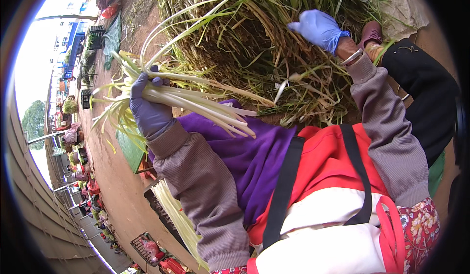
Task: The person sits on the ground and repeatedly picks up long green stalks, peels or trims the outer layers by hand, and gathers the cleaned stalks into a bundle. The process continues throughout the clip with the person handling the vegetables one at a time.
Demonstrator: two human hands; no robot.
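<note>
My left hand (150,105), in a bluish-purple glove, is closed around a bunch of pale, peeled leafy stalks (194,101). Their white ends point right over a purple cloth on my lap, and long green leaves arch up from the bunch. One browner stalk lies along its upper side. My right hand (319,30), in a light blue glove, is over a large heap of unpeeled green stalks (235,28) with brown, dry outer leaves. The fingers look partly curled; whether they hold a stalk is hidden. Loose peelings (312,94) lie between the heap and my lap.
A black crate (161,204) with long pale stalks stands beside my left forearm, near a green board (130,151). Another crate (147,248) holds plastic bags. Crates, green bundles and several people line the far left. A pale sheet (400,6) lies beyond the heap.
</note>
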